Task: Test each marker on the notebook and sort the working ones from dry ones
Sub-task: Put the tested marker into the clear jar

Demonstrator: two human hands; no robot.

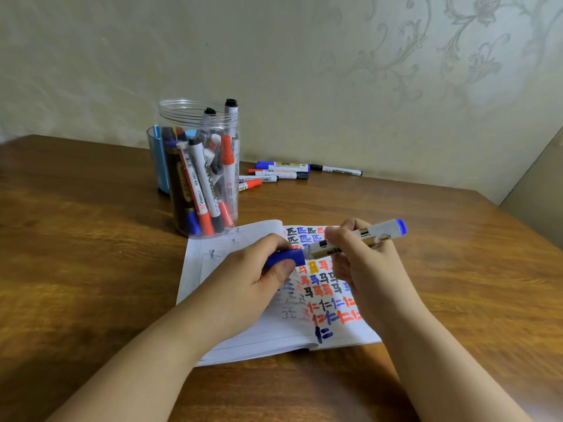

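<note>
Marker under test: a blue-ended marker [362, 237] was held just above the notebook, cap end pointing left, rear end up and to the right.
Table: a wooden table [91, 239] carried all items.
Notebook: the notebook [231, 336] lay open in front of the person; its right page held many rows of black, blue, red and orange test marks, with the lowest part of the page unmarked.
Untested stock (judged): a clear plastic jar [198, 117] stood behind the notebook, well filled with markers, so much of the task appeared to remain.
Second container: a blue holder [157, 159] stood just behind the jar; its role could not be told.
Sorted pile (judged): several loose markers [280, 173] lay on the table to the right of the jar; working or dry could not be told.
Right hand: the right hand [362, 263] gripped the marker barrel, fingers curled round it.
Left hand: the left hand [259, 269] pinched the blue cap [286, 257] at the barrel's end; whether the cap was going on or coming off could not be told.
</note>
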